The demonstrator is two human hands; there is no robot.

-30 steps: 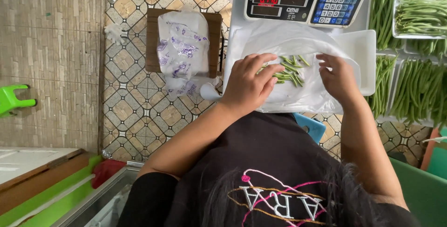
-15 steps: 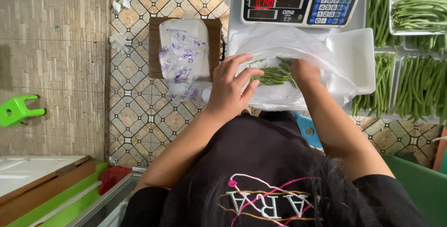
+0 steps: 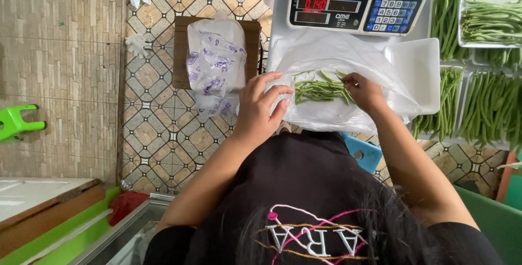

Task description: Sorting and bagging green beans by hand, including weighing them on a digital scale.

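There were two hands, a left hand and a right hand, one scale, one small heap of green beans on one clear plastic bag, one printed bag, and one green stool.

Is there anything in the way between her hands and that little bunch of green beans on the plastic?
Nothing visible. The right hand already touches the green beans, which lie uncovered on the clear plastic sheet. The left hand rests at the sheet's left edge, with only bare plastic between it and the beans.
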